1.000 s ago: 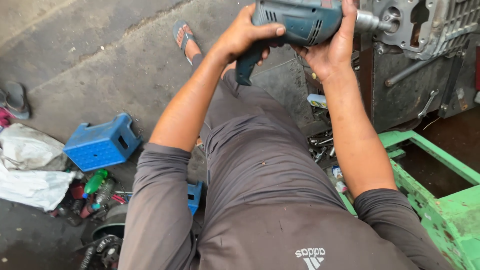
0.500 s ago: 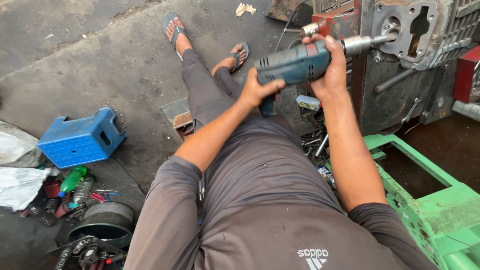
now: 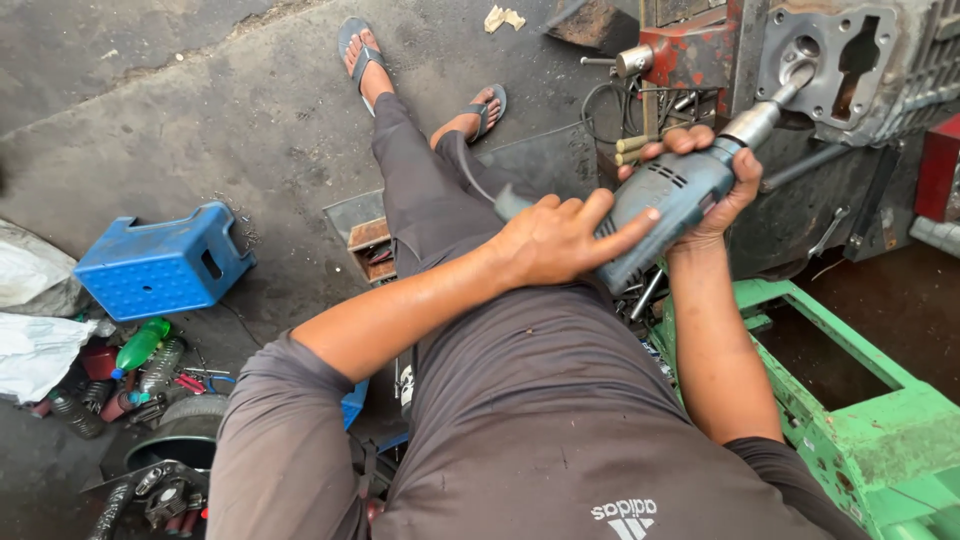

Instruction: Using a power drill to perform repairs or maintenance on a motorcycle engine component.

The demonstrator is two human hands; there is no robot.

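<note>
Both hands' fingers (image 3: 615,225) wrap the blue-grey drill (image 3: 672,195).

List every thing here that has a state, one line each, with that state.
power drill: held in both hands, tip set against the grey metal housing
left hand: closed on the drill's rear grip
right hand: wrapped round the drill's front body
blue plastic stool: lying tipped on the floor
green bottle: lying on its side
green metal frame: open-topped

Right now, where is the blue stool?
In the head view, the blue stool lies on the concrete floor at the left, beside the person's left arm, just above a green bottle.
</note>
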